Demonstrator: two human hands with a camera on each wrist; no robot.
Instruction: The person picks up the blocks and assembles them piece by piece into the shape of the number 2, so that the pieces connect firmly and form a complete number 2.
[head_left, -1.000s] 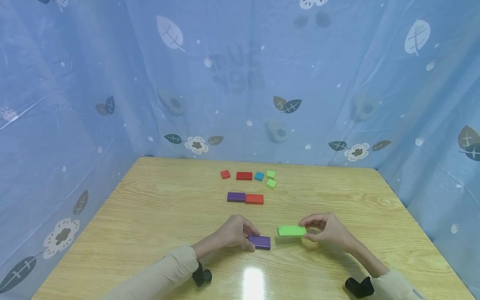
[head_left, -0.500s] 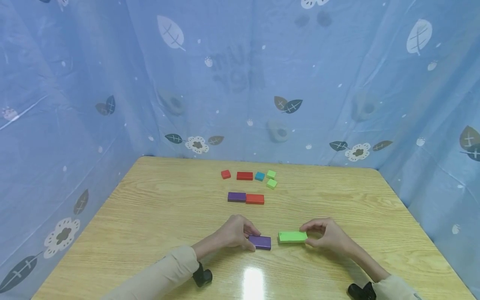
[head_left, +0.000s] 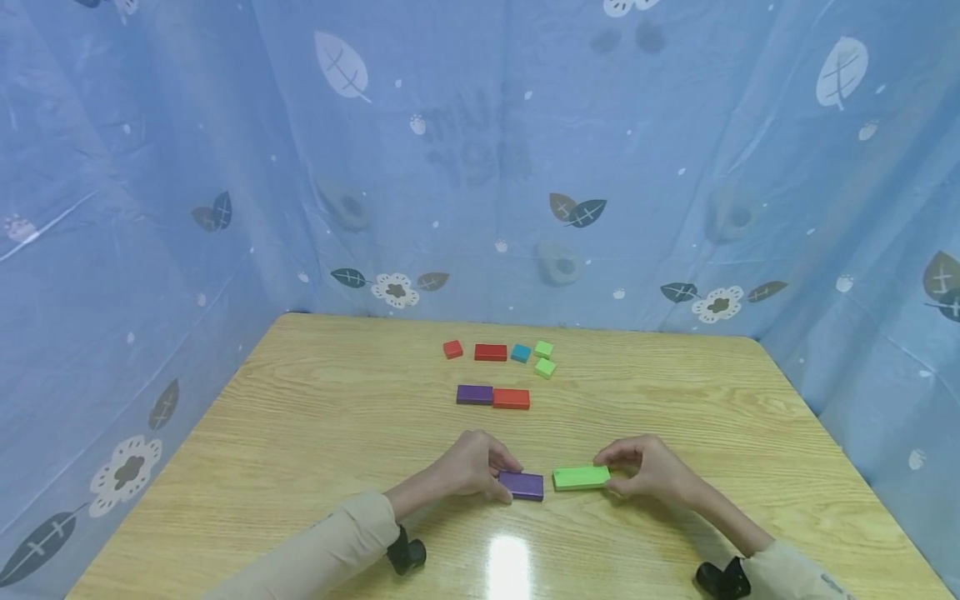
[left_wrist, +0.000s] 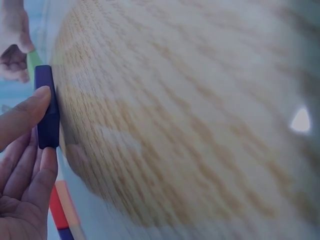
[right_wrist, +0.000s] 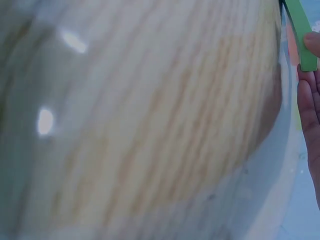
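A person's left hand (head_left: 474,467) pinched the left end of a purple block (head_left: 522,487) between thumb and fingers over a wooden table (head_left: 337,383), while the right hand (head_left: 651,473) pinched the right end of a bright green block (head_left: 581,477) in the same way. The two blocks lay nearly in line, end facing end, near each other with a narrow gap between them; whether the green one was touching the wood could not be told. Beyond the hands, a second purple block (head_left: 475,395) and a red block (head_left: 511,399) sat end to end, the purple on the left. Farther back, a loose row ran from a small red block (head_left: 452,349) through a dark red block (head_left: 491,353) and a small blue block (head_left: 521,353) to a pale green block (head_left: 543,349), with another pale green block (head_left: 545,368) just in front of the last. Beige sleeves (head_left: 337,533) covered the forearms, and a blue curtain (head_left: 480,167) printed with leaves and flowers hung behind the table's far edge.
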